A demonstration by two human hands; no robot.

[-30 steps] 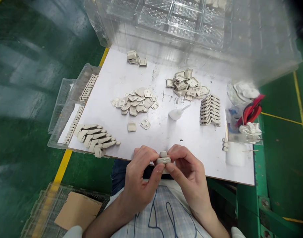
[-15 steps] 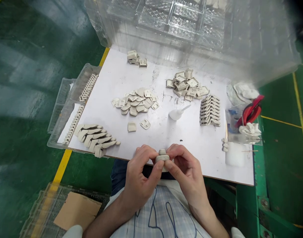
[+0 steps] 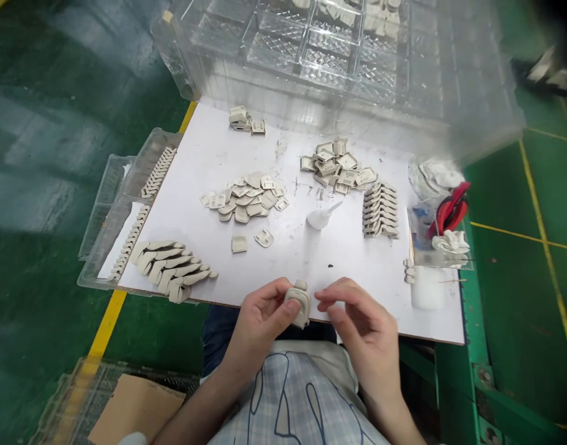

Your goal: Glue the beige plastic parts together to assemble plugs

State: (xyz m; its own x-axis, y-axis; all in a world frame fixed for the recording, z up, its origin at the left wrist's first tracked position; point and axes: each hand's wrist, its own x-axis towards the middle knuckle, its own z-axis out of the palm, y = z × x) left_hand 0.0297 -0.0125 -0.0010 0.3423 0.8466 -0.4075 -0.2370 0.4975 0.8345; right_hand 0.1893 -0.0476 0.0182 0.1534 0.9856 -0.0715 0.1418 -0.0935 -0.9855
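Observation:
My left hand (image 3: 264,318) pinches a small beige plastic seat-shaped part (image 3: 300,303) between thumb and fingers at the table's front edge. The part has a rounded rectangular panel and a small knob on top, like a headrest. Just to its right, my right hand (image 3: 364,324) is apart from it, fingers curled loosely with a gap between thumb and forefinger and nothing visible in them. Beyond the hands lie two loose pieces, a shallow beige tray-like piece (image 3: 239,243) and a flat beige cover (image 3: 263,238). A white squeeze bottle (image 3: 318,219) with a thin nozzle stands farther back.
Heaps of beige covers (image 3: 248,196) and beige shells (image 3: 339,164) lie on the white tabletop (image 3: 195,161). Nested angled parts stand in rows at left (image 3: 172,266) and right (image 3: 380,211). A clear compartment tray (image 3: 283,62) borders the back; red-handled pliers (image 3: 450,213) lie right.
My right hand has let go of the seat-shaped part and moved right. My left hand keeps hold, with the part's panel now turned more toward the camera. The view has shifted slightly.

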